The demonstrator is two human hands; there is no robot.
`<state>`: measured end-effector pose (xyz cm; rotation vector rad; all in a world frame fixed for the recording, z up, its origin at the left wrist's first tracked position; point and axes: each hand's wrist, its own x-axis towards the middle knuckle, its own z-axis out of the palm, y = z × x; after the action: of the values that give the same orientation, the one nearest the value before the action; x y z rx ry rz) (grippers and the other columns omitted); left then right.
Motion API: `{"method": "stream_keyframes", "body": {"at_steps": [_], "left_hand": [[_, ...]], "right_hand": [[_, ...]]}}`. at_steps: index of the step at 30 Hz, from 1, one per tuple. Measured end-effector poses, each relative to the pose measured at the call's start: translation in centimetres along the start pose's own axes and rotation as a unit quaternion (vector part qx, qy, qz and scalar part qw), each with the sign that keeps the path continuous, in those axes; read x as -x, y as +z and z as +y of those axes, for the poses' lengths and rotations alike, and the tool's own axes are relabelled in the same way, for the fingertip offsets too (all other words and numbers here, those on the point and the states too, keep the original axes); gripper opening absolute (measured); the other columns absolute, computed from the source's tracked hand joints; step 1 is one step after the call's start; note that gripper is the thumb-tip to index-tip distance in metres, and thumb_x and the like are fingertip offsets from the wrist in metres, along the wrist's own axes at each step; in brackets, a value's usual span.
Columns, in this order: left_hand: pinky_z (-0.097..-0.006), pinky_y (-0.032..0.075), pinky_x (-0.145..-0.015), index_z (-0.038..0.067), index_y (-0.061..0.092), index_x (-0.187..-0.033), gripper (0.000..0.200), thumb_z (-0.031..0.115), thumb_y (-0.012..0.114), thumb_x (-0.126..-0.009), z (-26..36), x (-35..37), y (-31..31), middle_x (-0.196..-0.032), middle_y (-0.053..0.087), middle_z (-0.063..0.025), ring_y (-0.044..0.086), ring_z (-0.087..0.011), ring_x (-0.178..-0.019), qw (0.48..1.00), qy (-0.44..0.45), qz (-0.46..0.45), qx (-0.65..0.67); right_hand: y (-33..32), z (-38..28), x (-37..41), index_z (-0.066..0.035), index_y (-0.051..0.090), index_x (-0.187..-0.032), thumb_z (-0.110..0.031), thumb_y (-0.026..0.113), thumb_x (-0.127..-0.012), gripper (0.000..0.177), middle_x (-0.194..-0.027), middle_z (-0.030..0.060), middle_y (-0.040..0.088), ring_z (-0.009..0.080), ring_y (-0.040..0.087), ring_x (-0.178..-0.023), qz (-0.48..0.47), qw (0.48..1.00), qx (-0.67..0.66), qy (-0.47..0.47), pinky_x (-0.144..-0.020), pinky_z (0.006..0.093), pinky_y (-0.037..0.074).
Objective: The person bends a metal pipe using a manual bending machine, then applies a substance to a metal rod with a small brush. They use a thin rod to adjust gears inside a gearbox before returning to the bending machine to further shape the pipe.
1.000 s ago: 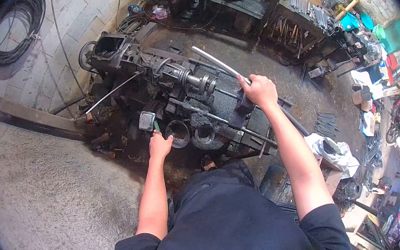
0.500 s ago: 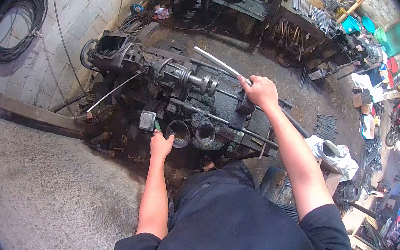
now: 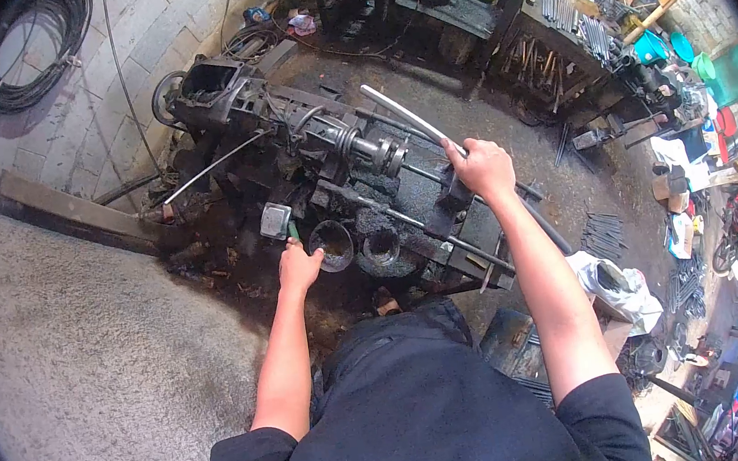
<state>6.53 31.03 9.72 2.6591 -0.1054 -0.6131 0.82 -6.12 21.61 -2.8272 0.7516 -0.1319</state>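
A dark, greasy machine (image 3: 331, 139) with long rails lies across the middle of the view. My right hand (image 3: 483, 169) is closed round the lower end of a pale metal bar (image 3: 401, 113), which slants up to the left over the rails. My left hand (image 3: 298, 266) is closed on a green handle (image 3: 292, 229) beside a grey metal box (image 3: 274, 221) at the machine's near side. Just right of that hand are two round containers, one clear-rimmed (image 3: 332, 246) and one dark (image 3: 381, 247).
A long metal beam (image 3: 71, 214) lies at the left by the wall. Coiled cable (image 3: 39, 49) hangs above it. Metal rods (image 3: 602, 234) lie on the floor at the right, near a white sack (image 3: 617, 289). A cluttered workbench (image 3: 549, 55) stands at the back right.
The view has shifted very slightly, so the machine sits a little further right and down. Both hands keep their grips, with no clear movement.
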Motion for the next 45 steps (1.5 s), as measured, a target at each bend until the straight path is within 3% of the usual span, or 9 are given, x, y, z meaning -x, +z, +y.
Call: {"method": "stream_keyframes", "body": {"at_steps": [5, 14, 21, 23, 33, 38, 45], "left_hand": [[-0.0443, 0.050, -0.094, -0.017, 0.036, -0.137, 0.084, 0.035, 0.070, -0.080, -0.4, -0.1, 0.3, -0.120, 0.058, -0.0343, 0.060, -0.0424, -0.110, 1.000, 0.014, -0.011, -0.011], [-0.0435, 0.047, -0.099, -0.017, 0.038, -0.136, 0.083, 0.036, 0.070, -0.080, 0.1, 0.3, -0.1, -0.118, 0.059, -0.0340, 0.059, -0.0423, -0.114, 1.000, 0.014, -0.006, -0.025], [-0.0443, 0.050, -0.094, -0.017, 0.031, -0.139, 0.087, 0.034, 0.070, -0.081, -0.4, 0.1, 0.3, -0.121, 0.058, -0.0318, 0.059, -0.0420, -0.111, 1.000, 0.015, -0.011, -0.024], [-0.0424, 0.045, -0.101, -0.017, 0.039, -0.136, 0.083, 0.035, 0.071, -0.080, 0.0, 0.3, -0.1, -0.124, 0.055, -0.0350, 0.056, -0.0417, -0.118, 1.000, 0.003, -0.014, 0.009], [-0.0444, 0.050, -0.095, -0.017, 0.030, -0.140, 0.087, 0.036, 0.069, -0.082, -0.5, 0.1, 0.6, -0.124, 0.056, -0.0314, 0.059, -0.0411, -0.112, 0.999, 0.019, -0.014, -0.040], [-0.0424, 0.045, -0.101, -0.018, 0.034, -0.138, 0.087, 0.036, 0.070, -0.081, -0.1, 0.3, 0.2, -0.127, 0.053, -0.0357, 0.056, -0.0422, -0.118, 1.000, 0.010, -0.012, -0.015], [-0.0440, 0.050, -0.094, -0.019, 0.030, -0.139, 0.088, 0.036, 0.069, -0.081, -0.9, -0.1, 1.1, -0.122, 0.056, -0.0336, 0.060, -0.0421, -0.110, 0.999, 0.038, 0.014, -0.035]], "right_hand": [[-0.2, -0.2, 0.0, -0.003, 0.070, -0.084, -0.063, 0.044, -0.092, 0.066, -0.087, 0.0230, 0.069, 0.0393, 0.067, -0.088, -0.015, 1.000, -0.009, 0.015, -0.080, 0.0476, 0.053], [0.0, -0.1, -0.2, -0.003, 0.068, -0.081, -0.063, 0.045, -0.091, 0.065, -0.084, 0.0238, 0.068, 0.0398, 0.067, -0.086, 0.002, 1.000, -0.011, 0.006, -0.077, 0.0483, 0.053], [0.3, -0.1, -0.1, -0.002, 0.068, -0.081, -0.063, 0.046, -0.091, 0.065, -0.084, 0.0236, 0.068, 0.0398, 0.067, -0.086, 0.009, 1.000, -0.017, 0.009, -0.077, 0.0486, 0.053], [0.3, 0.0, -0.1, -0.001, 0.068, -0.082, -0.065, 0.044, -0.091, 0.069, -0.086, 0.0233, 0.069, 0.0385, 0.067, -0.088, 0.006, 1.000, -0.014, 0.010, -0.079, 0.0475, 0.054], [0.0, -0.5, -0.2, 0.000, 0.069, -0.088, -0.068, 0.040, -0.091, 0.073, -0.089, 0.0231, 0.069, 0.0374, 0.068, -0.091, -0.014, 1.000, -0.004, 0.018, -0.081, 0.0462, 0.054], [-0.1, -0.4, -0.2, -0.001, 0.070, -0.089, -0.067, 0.040, -0.091, 0.073, -0.090, 0.0237, 0.069, 0.0374, 0.067, -0.092, -0.026, 0.999, -0.010, 0.022, -0.082, 0.0464, 0.053], [0.2, -0.3, -0.2, -0.001, 0.070, -0.092, -0.067, 0.040, -0.092, 0.072, -0.092, 0.0237, 0.069, 0.0375, 0.067, -0.093, -0.011, 1.000, -0.011, 0.010, -0.083, 0.0466, 0.053]]}}
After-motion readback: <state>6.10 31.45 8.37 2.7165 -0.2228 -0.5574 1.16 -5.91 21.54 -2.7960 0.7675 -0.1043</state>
